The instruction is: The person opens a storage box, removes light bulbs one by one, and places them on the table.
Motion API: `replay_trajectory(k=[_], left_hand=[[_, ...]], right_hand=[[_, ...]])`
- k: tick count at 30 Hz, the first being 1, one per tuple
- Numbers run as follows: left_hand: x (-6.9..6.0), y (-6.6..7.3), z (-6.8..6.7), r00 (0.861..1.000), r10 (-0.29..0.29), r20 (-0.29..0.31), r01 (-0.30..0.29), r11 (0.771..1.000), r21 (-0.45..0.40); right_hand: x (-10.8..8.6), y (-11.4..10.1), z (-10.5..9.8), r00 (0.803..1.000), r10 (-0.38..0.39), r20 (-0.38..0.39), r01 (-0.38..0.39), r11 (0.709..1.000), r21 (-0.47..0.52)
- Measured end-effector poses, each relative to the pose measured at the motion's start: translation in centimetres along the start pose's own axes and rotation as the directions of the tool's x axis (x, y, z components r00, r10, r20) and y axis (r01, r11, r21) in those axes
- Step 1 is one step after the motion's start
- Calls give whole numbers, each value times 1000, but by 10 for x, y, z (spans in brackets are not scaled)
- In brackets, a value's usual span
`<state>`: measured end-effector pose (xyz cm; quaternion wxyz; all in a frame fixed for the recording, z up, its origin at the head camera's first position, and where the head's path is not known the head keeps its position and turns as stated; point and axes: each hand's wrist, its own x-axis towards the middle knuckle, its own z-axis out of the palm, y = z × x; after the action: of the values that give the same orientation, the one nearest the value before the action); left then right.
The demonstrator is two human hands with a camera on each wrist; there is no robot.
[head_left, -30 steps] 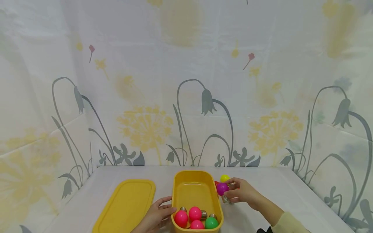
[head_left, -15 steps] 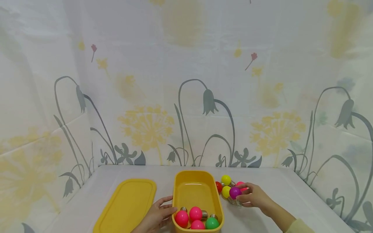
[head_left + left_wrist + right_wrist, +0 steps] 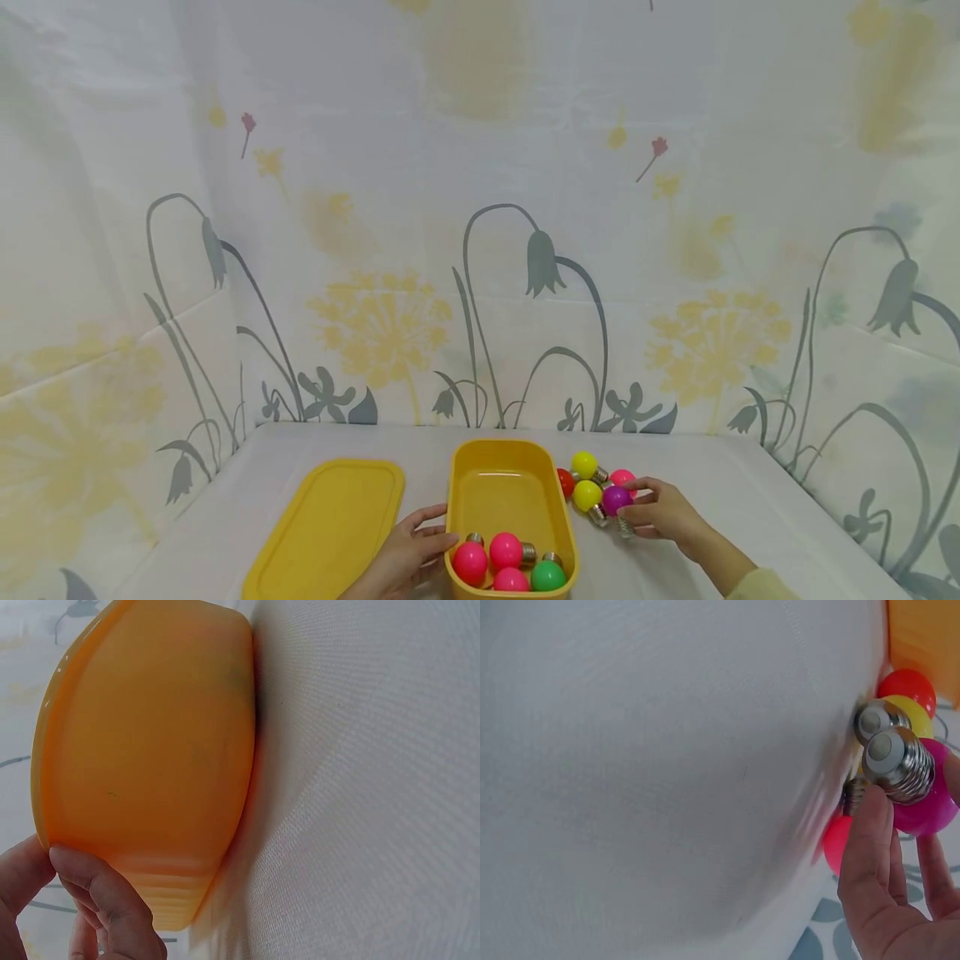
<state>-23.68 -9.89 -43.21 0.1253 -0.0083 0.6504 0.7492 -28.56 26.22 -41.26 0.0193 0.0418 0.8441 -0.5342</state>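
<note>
My right hand (image 3: pixel 660 515) pinches a purple bulb (image 3: pixel 617 500) at the right of the bulb group; in the right wrist view the thumb and fingers are around the purple bulb (image 3: pixel 924 814), its metal base facing the camera. Beside it lie two yellow bulbs (image 3: pixel 587 496), a red bulb (image 3: pixel 566 482) and a pink bulb (image 3: pixel 622 477). My left hand (image 3: pixel 405 554) grips the left rim of a yellow box (image 3: pixel 501 500). The left wrist view shows the thumb and fingers of that hand (image 3: pixel 97 900) pinching the rim of the box (image 3: pixel 150 742).
Several pink bulbs (image 3: pixel 506 551) and a green bulb (image 3: pixel 547 576) lie in the near end of the box. A yellow lid (image 3: pixel 326 529) lies flat on the white table (image 3: pixel 705 475) at the left. Behind stands a flower-patterned cloth (image 3: pixel 420 208).
My right hand has moved right with the purple bulb, away from the box, uncovering the yellow, red and pink bulbs. The left hand still holds the box rim.
</note>
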Motion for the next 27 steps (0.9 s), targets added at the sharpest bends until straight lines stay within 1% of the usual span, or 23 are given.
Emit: replay_trajectory(k=[5,14,21,27], left_hand=[[2,-2,0,1000,-1,-2,1,1000,-8],[2,-2,0,1000,-4,-8,4,1000,-18],[0,-1,0,1000,13,-2,-13,1000,-15],[2,-1,0,1000,3,-6,-3,1000,-18]], right_hand=[[4,4,1,1000,11,-13,-11,1000,5],[12,12,2,998,60,-17,-60,998,-19],[11,13,2,998,48,-26,-48,999,-14],[8,10,-3,999,26,-31,-27,1000,-11]])
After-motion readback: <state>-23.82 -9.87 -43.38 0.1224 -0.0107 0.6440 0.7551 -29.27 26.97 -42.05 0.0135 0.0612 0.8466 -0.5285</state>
